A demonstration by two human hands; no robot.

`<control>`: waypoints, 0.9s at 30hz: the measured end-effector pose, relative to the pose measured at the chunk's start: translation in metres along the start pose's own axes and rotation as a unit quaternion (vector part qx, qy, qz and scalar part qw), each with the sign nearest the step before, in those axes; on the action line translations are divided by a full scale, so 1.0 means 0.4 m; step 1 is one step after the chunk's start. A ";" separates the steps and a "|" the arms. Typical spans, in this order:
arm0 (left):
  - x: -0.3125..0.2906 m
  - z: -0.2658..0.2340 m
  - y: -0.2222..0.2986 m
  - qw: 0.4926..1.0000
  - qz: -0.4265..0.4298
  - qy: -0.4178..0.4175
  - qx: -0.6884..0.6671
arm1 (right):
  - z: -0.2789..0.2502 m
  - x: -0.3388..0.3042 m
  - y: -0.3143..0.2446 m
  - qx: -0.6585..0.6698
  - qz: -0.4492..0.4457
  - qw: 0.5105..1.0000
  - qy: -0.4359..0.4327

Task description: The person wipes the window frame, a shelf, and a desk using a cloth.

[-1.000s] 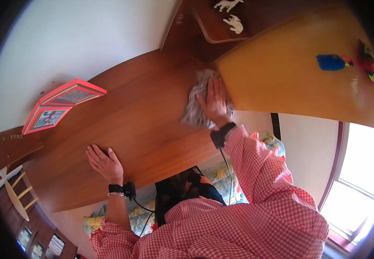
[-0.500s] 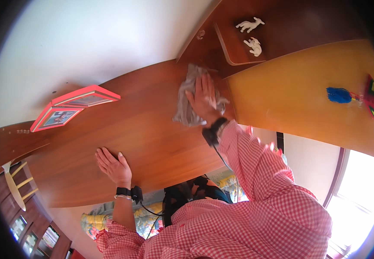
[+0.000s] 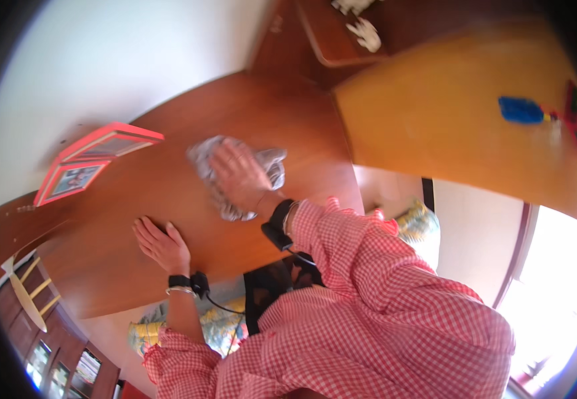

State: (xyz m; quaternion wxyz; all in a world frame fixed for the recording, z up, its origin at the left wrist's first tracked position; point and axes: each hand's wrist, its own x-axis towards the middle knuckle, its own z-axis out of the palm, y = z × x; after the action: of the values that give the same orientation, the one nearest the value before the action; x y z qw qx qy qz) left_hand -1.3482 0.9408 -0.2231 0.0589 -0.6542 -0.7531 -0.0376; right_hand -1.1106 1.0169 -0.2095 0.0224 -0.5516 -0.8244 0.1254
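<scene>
My right hand (image 3: 238, 174) lies flat on a crumpled grey cloth (image 3: 203, 159), its fingers stretched out and somewhat blurred. The palm presses the cloth down on the reddish-brown wooden desk (image 3: 308, 133), and folds stick out around it. Nearer and to the left, my left hand (image 3: 162, 246) rests open, palm down, on the bare wood. Each wrist has a black band with a small dark box and a cable.
A pink-red folding photo frame (image 3: 69, 174) stands at the desk's back left. White animal figurines (image 3: 367, 34) sit on a shelf at far right. A yellowish wood panel (image 3: 428, 113) with a blue tassel (image 3: 521, 110) borders the desk's right. A chair (image 3: 29, 292) is at far left.
My right hand and the cloth have slid left and nearer from the desk's far right corner. My left hand stays on the desk; the whole view has shifted slightly.
</scene>
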 end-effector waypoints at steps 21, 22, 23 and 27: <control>0.007 -0.022 0.009 0.999 -0.013 -0.030 -0.001 | -0.074 -0.066 0.230 0.038 0.063 0.996 0.048; 0.007 -0.026 0.010 0.999 -0.019 -0.027 0.003 | -0.062 -0.008 0.226 0.040 0.056 0.996 0.049; 0.009 -0.028 0.014 1.000 -0.014 -0.022 -0.009 | -0.054 0.047 0.228 0.032 0.060 0.995 0.079; 0.010 -0.034 0.012 1.000 -0.009 -0.015 -0.022 | -0.043 0.235 0.166 0.068 0.121 0.986 0.092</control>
State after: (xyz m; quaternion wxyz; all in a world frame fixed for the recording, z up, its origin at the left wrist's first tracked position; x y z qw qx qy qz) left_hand -1.3435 0.9435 -0.2091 0.0331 -0.6493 -0.7584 -0.0451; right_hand -1.0842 1.1298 -0.2176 0.1201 -0.6540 -0.7353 0.1315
